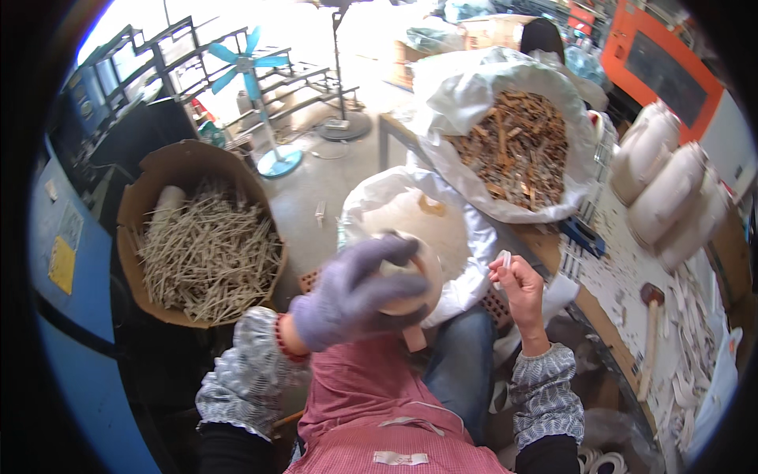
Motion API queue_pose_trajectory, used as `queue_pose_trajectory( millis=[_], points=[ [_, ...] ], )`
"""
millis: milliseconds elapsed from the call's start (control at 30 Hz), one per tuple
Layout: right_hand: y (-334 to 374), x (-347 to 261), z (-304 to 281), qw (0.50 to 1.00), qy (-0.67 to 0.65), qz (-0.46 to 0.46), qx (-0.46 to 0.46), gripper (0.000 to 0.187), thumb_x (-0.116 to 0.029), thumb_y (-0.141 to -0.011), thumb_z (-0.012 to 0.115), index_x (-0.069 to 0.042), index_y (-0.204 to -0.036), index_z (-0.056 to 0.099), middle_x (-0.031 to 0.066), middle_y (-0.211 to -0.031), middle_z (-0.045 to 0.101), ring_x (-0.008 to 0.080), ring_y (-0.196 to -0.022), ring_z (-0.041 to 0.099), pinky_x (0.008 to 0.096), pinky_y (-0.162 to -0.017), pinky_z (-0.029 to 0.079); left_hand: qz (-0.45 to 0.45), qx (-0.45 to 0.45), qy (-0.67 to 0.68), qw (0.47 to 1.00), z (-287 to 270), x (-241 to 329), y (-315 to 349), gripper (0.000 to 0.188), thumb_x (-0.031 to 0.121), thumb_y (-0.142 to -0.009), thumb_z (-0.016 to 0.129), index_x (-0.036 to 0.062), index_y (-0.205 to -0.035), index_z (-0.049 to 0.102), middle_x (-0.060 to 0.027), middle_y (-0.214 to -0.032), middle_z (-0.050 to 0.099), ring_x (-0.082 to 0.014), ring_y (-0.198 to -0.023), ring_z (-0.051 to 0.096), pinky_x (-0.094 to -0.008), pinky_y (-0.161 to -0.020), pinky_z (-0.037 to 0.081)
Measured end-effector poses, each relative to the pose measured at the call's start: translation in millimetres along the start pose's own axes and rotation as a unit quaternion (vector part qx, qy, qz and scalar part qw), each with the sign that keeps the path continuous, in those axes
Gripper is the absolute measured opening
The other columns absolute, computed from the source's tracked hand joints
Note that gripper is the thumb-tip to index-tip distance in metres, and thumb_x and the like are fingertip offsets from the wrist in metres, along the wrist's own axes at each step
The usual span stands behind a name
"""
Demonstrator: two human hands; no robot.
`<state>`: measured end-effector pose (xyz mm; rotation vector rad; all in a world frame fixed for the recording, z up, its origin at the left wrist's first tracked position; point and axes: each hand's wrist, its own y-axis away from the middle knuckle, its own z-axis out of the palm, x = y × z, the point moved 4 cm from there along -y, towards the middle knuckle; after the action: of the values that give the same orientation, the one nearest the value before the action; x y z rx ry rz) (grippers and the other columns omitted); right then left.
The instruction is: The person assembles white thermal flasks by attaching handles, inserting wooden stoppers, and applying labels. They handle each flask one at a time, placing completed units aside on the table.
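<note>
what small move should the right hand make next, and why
Probably set down the small white piece: the bare right hand pinches it, while the gloved left hand alone holds the round pale piece, so a free right hand might help steady it.

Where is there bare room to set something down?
Grey concrete floor between the brown cardboard box and nearer white sack is mostly bare. The speckled white worktable is crowded with rounded cream containers, a wooden-handled mallet and pale strips.

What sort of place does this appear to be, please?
Probably a small factory workshop, judging by the carton of pale sticks, the large white sack of brown pieces and the mallet.
</note>
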<state>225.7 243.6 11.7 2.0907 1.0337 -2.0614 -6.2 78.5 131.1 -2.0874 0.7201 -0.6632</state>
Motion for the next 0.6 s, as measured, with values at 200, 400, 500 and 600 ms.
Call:
queue_pose_trajectory(
  millis=[200,400,500,600],
  points=[
    [19,-106,3,0.987,-0.152,0.033,-0.040,0.038,-0.005,-0.092,0.050,0.005,-0.129,0.047,0.0170,-0.118,0.060,0.0220,-0.101,0.063,0.0354,-0.088,0.053,-0.100,0.011,-0.044,0.994,87,7,-8,0.082,0.030,-0.060,0.083,0.0107,-0.133,0.049,-0.0129,-0.125,0.055,-0.0357,-0.118,0.051,-0.0481,-0.099,0.041],
    [17,-103,43,0.989,0.131,0.024,-0.067,0.019,0.007,-0.087,0.056,0.000,-0.104,0.056,0.0112,-0.107,0.062,0.0194,-0.090,0.066,0.0317,-0.079,0.054,-0.132,-0.052,0.068,0.988,89,0,-5,0.090,0.027,-0.059,0.084,0.0069,-0.138,0.045,-0.0136,-0.123,0.058,-0.0348,-0.119,0.052,-0.0466,-0.101,0.041],
    [13,-115,59,0.919,0.332,-0.164,-0.134,0.017,0.008,-0.080,0.059,-0.001,-0.094,0.059,0.0141,-0.095,0.064,0.0292,-0.080,0.066,0.0344,-0.070,0.054,-0.135,-0.068,0.105,0.983,84,-8,0,0.089,0.025,-0.059,0.084,0.0060,-0.137,0.045,-0.0147,-0.124,0.057,-0.0367,-0.119,0.052,-0.0467,-0.101,0.041],
    [13,-103,61,0.907,0.344,-0.104,-0.220,0.015,0.005,-0.075,0.060,-0.003,-0.087,0.059,0.0160,-0.086,0.061,0.0375,-0.076,0.062,0.0396,-0.065,0.051,-0.101,-0.078,0.115,0.985,90,-4,5,0.089,0.023,-0.058,0.084,0.0064,-0.136,0.045,-0.0143,-0.125,0.057,-0.0373,-0.119,0.052,-0.0471,-0.101,0.041]
  ],
)
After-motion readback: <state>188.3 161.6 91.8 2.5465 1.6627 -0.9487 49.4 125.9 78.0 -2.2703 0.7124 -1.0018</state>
